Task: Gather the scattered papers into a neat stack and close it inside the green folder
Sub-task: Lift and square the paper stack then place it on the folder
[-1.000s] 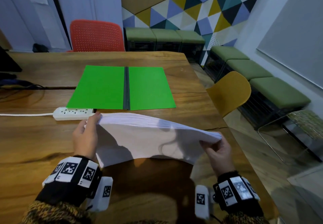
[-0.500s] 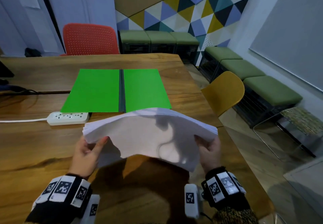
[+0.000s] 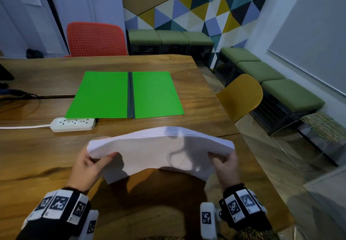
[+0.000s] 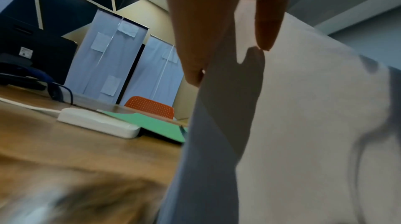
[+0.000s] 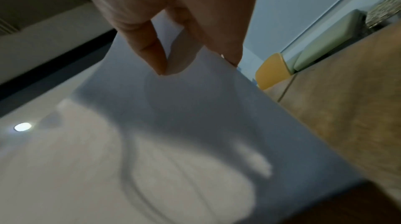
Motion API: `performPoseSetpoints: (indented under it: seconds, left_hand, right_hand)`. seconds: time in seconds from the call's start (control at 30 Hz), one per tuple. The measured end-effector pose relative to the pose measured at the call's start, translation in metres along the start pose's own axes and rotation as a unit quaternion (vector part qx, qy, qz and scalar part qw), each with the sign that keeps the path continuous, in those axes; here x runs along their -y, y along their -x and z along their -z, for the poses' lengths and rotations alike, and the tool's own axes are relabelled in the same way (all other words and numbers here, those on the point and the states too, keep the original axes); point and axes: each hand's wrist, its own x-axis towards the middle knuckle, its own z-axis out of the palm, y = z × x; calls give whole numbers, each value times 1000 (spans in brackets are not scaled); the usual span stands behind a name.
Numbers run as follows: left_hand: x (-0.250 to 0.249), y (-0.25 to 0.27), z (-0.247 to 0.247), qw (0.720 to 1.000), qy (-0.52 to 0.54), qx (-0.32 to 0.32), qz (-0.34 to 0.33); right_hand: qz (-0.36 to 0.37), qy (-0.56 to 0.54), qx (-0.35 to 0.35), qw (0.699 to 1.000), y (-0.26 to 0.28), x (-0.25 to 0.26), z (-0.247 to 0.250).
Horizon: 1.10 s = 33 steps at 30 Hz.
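A stack of white papers (image 3: 161, 151) is held up on edge above the wooden table (image 3: 28, 165), bowed upward in the middle. My left hand (image 3: 89, 165) grips its left side, thumb toward me, and my right hand (image 3: 224, 163) grips its right side. The left wrist view has the papers (image 4: 303, 124) filling the right half with my fingers (image 4: 266, 27) against them. In the right wrist view my fingers (image 5: 152, 47) pinch the sheets (image 5: 184, 124). The green folder (image 3: 149, 95) lies open and flat farther back on the table, its dark spine running front to back.
A white power strip (image 3: 73, 124) with its cable lies just left of the folder's near corner. An orange chair (image 3: 95, 39) stands behind the table, a yellow chair (image 3: 241, 95) at its right edge. Dark cables and equipment sit at the far left.
The stack has turned from lying nearly flat to standing more upright in both hands, its sheets drawn together. My left hand shifted from the far corner down to the left side.
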Motion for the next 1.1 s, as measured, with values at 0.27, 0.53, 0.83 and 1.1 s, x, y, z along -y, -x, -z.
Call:
performPoseSetpoints:
  seconds: [0.27, 0.53, 0.83, 1.1]
  left_hand:
    - [-4, 8, -10, 999, 38, -6, -31]
    - [15, 4, -10, 998, -36, -32, 27]
    - [13, 7, -4, 998, -37, 41, 22]
    - [-67, -5, -11, 911, -281, 48, -297]
  right_hand:
    - [-6, -17, 21, 1000, 3, -4, 0]
    - [-53, -4, 20, 998, 4, -15, 2]
    - [-30, 56, 29, 998, 6, -19, 0]
    - [298, 354, 126, 877, -25, 84, -24]
